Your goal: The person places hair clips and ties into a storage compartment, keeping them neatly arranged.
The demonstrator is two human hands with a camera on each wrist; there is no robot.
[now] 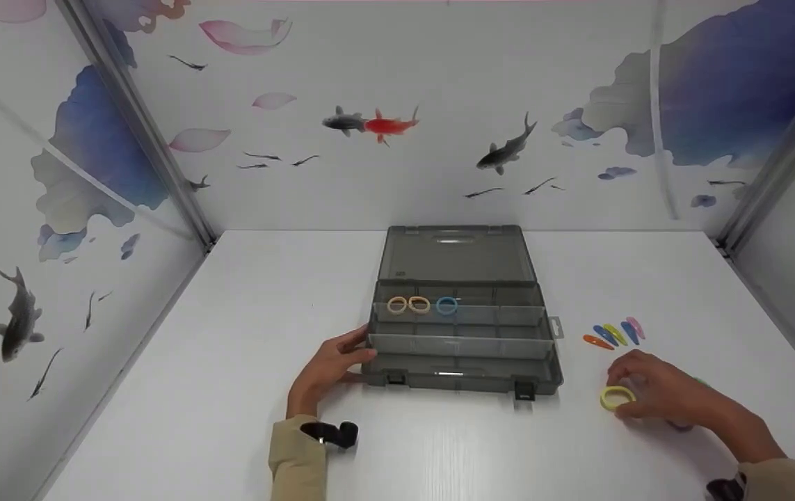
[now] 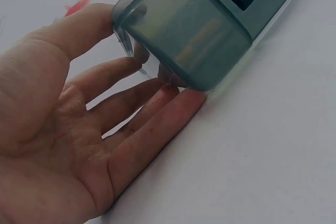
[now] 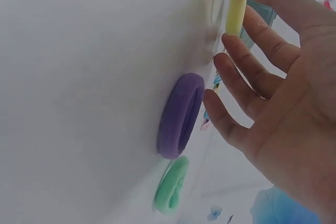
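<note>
A grey see-through compartment box (image 1: 460,341) lies on the table with its lid (image 1: 456,254) folded back. My left hand (image 1: 331,362) holds its front left corner, thumb on the upper edge and fingers against the side. To the box's right, my right hand (image 1: 661,390) pinches a yellow hair tie (image 1: 617,398) between thumb and fingertips, seen edge-on in the right wrist view. A purple hair tie (image 3: 181,116) and a green hair tie (image 3: 171,184) rest on the table beside that hand. In the rear compartment row are two light orange hair ties (image 1: 408,305) and a blue one (image 1: 446,305).
Several colourful snap hair clips (image 1: 614,333) lie in a loose row just beyond my right hand. The white table (image 1: 230,299) is enclosed by panels (image 1: 439,181) printed with fish and petals at the back and both sides.
</note>
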